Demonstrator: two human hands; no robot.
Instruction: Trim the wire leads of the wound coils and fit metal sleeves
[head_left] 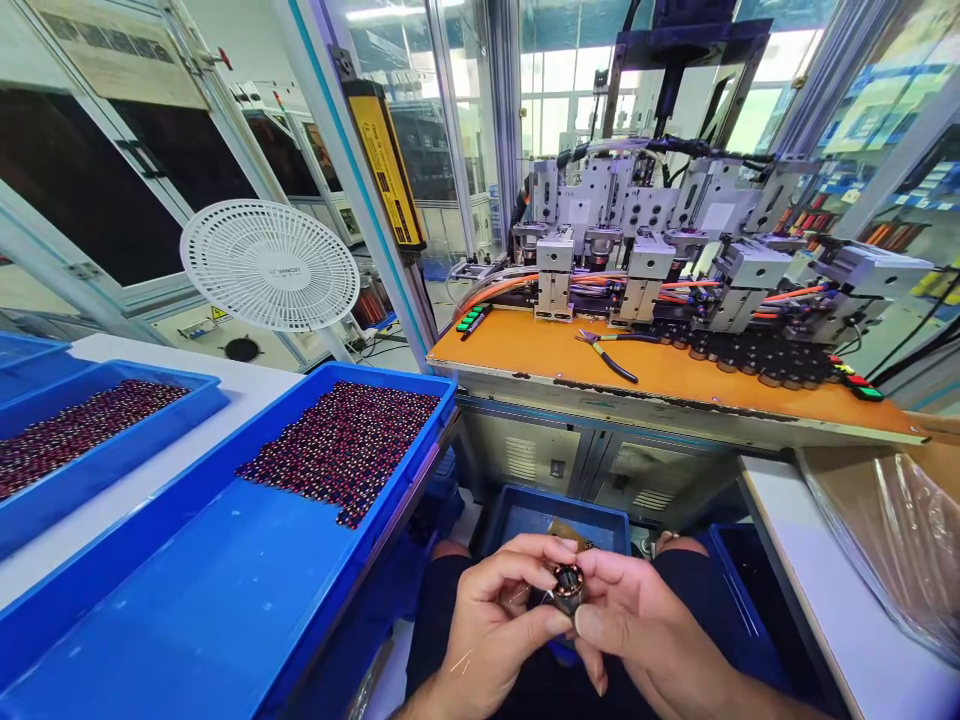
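Note:
A small dark ring-shaped motor stator with copper wire around its open top is held upright over my lap. My left hand pinches it from the left between thumb and fingers. From the other side, my right hand grips it with thumb and index finger. Both thumbs meet near its lower edge, and the fingers hide part of its sides. A few thin bright wire strands lie across my left wrist.
To the left, a blue tray holds many small dark-red parts. Pliers and several black cylinders lie on the orange bench before a machine. A white fan stands left; plastic wrap is at right.

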